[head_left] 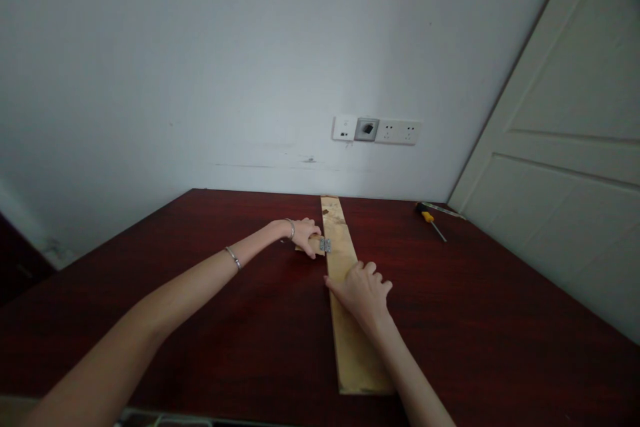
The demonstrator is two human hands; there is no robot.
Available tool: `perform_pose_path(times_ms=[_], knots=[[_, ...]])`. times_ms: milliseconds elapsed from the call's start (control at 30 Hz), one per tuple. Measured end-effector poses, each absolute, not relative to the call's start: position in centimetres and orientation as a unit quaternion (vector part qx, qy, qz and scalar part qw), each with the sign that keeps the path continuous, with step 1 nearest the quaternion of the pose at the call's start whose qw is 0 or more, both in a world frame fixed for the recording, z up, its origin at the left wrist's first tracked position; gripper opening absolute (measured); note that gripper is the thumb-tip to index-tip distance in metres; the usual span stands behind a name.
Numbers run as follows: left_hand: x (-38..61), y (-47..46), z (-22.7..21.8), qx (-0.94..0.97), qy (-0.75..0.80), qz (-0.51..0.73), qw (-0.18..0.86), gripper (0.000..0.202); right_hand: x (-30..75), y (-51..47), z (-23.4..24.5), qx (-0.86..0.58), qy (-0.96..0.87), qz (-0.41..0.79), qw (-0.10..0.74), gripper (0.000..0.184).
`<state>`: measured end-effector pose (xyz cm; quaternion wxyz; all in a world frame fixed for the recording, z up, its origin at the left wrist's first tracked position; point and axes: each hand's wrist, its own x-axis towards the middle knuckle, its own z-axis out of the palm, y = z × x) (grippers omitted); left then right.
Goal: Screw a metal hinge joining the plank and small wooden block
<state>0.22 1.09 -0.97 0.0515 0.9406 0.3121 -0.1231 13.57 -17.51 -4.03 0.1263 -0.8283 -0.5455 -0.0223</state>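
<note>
Board (345, 250) flat on table (240, 347), lengthwise toward wall (250, 80). Block (317, 246) at board's left edge; hinge (325, 245) across both. Left hand (303, 235): fingers closed on block. Right hand (364, 290): gripping board across width, thumb at left edge. Screwdriver (429, 217) well apart, right of board.

Board (344, 250), screwdriver (429, 217) on table (250, 327)

The plank (357, 359) lies on the counter (250, 347), its far end near the wall (250, 80). Left of the plank sits the block (317, 246), the hinge (325, 245) across their seam; right of it, the screwdriver (429, 217), then the door (560, 173).
</note>
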Motion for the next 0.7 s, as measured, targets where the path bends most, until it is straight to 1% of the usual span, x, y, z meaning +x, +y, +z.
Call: perform_pose_path(times_ms=[100,200,300,367,433,500,567,700], knots=[[0.8,0.9,-0.5,0.932,0.32,-0.16,0.056,0.087,13.5,-17.7,-4.0,-0.815,-0.565,-0.032,0.121,0.088],[1.1,1.2,-0.1,0.918,0.339,-0.194,0.069,0.098,14.4,-17.5,-3.5,-0.795,-0.599,-0.019,0.1,0.094],[0.5,2.9,0.3,0.907,0.349,-0.197,0.129,0.106,16.8,-16.5,-2.1,-0.781,-0.619,-0.003,0.083,0.087],[-0.2,4.6,0.4,0.901,0.356,-0.171,0.179,0.104,19.3,-15.0,-0.8,-0.782,-0.616,-0.024,0.088,0.078],[-0.9,6.4,0.2,0.895,0.385,-0.116,0.193,0.099,22.3,-13.0,0.3,-0.791,-0.604,-0.042,0.089,0.071],[-1.6,7.8,-0.4,0.88,0.442,-0.07,0.16,0.096,25.6,-10.5,1.1,-0.798,-0.591,-0.069,0.094,0.067],[-2.1,8.9,-1.3,0.857,0.499,-0.051,0.12,0.094,29.0,-7.9,1.3,-0.812,-0.57,-0.086,0.089,0.061],[-3.1,9.9,-3.8,0.817,0.572,-0.019,0.071,0.087,34.8,-3.4,0.9,-0.848,-0.517,-0.088,0.075,0.055]])
